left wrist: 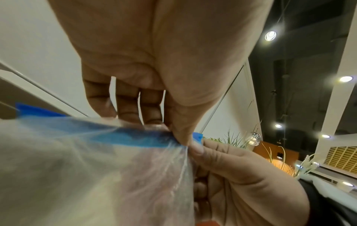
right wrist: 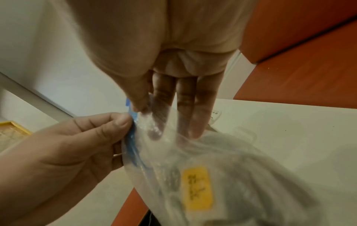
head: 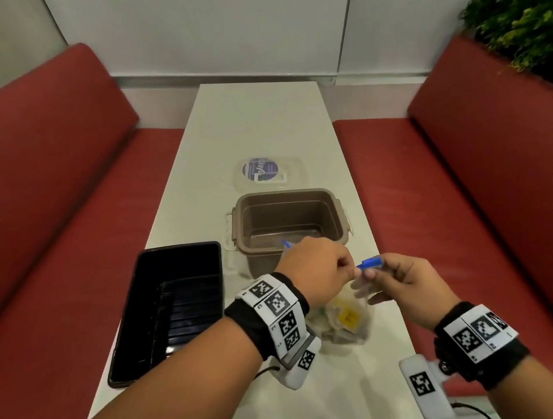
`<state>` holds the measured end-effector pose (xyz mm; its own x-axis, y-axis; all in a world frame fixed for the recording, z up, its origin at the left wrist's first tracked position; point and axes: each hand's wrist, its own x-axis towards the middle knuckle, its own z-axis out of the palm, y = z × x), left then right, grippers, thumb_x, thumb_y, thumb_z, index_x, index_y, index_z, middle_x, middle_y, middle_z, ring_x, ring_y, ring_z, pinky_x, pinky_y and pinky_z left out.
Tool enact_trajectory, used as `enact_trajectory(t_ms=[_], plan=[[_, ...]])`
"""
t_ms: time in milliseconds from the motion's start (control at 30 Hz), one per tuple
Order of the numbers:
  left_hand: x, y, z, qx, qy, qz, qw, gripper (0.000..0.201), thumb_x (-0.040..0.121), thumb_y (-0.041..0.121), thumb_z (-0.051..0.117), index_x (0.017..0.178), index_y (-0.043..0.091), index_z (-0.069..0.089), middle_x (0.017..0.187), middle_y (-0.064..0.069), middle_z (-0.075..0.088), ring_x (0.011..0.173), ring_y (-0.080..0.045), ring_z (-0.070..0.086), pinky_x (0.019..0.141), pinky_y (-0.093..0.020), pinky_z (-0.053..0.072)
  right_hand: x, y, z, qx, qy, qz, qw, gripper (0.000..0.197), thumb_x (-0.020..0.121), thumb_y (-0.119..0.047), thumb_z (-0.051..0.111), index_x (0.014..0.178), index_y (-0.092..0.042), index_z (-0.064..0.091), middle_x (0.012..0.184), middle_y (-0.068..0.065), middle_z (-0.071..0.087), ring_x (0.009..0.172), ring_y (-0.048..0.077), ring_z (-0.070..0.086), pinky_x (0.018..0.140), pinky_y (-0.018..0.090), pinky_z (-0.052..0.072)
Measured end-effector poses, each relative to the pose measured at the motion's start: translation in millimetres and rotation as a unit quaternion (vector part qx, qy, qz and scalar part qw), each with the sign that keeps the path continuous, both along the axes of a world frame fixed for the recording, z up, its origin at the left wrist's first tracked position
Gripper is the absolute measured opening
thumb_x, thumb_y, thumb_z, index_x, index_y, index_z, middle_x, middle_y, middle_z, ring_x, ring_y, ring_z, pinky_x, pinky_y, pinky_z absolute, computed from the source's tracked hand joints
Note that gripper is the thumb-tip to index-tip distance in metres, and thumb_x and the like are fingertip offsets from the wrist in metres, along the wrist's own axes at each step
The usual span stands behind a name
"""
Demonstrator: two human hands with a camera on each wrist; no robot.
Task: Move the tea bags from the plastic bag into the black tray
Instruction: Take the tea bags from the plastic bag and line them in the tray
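A clear plastic bag (head: 341, 320) with a blue zip strip (head: 371, 263) hangs over the table's near end, between my hands. Tea bags with a yellow tag (head: 347, 316) show through it. My left hand (head: 345, 267) pinches the blue strip from the left; in the left wrist view its thumb presses the strip (left wrist: 125, 136). My right hand (head: 369, 276) pinches the bag's top edge from the right, thumb against fingers (right wrist: 160, 97) through the film. The black tray (head: 172, 307) lies to the left of the bag, with nothing visible inside.
A brown lidless container (head: 287, 225) stands just behind my hands, and its clear lid (head: 269, 172) lies beyond it. The narrow white table (head: 258, 125) runs between two red benches (head: 43, 201). A plant (head: 528, 8) sits at the back right.
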<state>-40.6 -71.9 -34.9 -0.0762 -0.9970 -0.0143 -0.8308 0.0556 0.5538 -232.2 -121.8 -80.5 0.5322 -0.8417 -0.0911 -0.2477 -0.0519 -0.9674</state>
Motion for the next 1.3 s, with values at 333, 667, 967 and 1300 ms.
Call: enact_trajectory(t_ms=[333, 667, 967, 1300], plan=[[-23, -1, -16, -0.047, -0.054, -0.027, 0.997, 0.026, 0.098, 0.035, 0.048, 0.108, 0.024, 0.069, 0.102, 0.0, 0.065, 0.094, -0.021, 0.06, 0.082, -0.038, 0.05, -4, -6, -25, 0.024, -0.009, 0.031, 0.999, 0.063, 0.073, -0.066, 0.069, 0.089, -0.006, 0.076, 0.089, 0.02, 0.074, 0.086, 0.029, 0.072, 0.086, 0.037, 0.058], [38, 16, -49, 0.1, -0.204, -0.066, 0.972, 0.023, 0.099, 0.032, 0.049, 0.108, 0.021, 0.067, 0.104, -0.004, 0.062, 0.102, -0.025, 0.057, 0.084, -0.038, 0.047, -30, -16, -26, 0.096, -0.016, -0.048, 0.994, 0.026, 0.099, -0.009, 0.051, 0.095, 0.008, 0.071, 0.094, 0.017, 0.075, 0.097, 0.031, 0.071, 0.079, 0.025, 0.059], [51, 21, -41, 0.134, -0.154, -0.067, 0.977, 0.031, 0.096, 0.046, 0.049, 0.107, 0.026, 0.07, 0.105, 0.003, 0.068, 0.096, -0.019, 0.061, 0.084, -0.035, 0.05, -34, -24, -37, -0.042, 0.058, -0.01, 0.997, 0.033, 0.095, -0.016, 0.06, 0.088, -0.044, 0.076, 0.1, -0.003, 0.073, 0.089, 0.01, 0.062, 0.084, 0.033, 0.05], [-8, 9, -48, 0.037, 0.045, 0.011, 0.998, 0.019, 0.096, 0.031, 0.055, 0.08, 0.024, 0.063, 0.069, 0.009, 0.062, 0.071, -0.015, 0.06, 0.072, -0.029, 0.05, -13, -7, -43, 0.016, 0.163, -0.137, 0.977, 0.08, 0.055, -0.076, 0.075, 0.108, -0.026, 0.045, 0.092, -0.004, 0.055, 0.081, 0.014, 0.059, 0.077, 0.043, 0.054]])
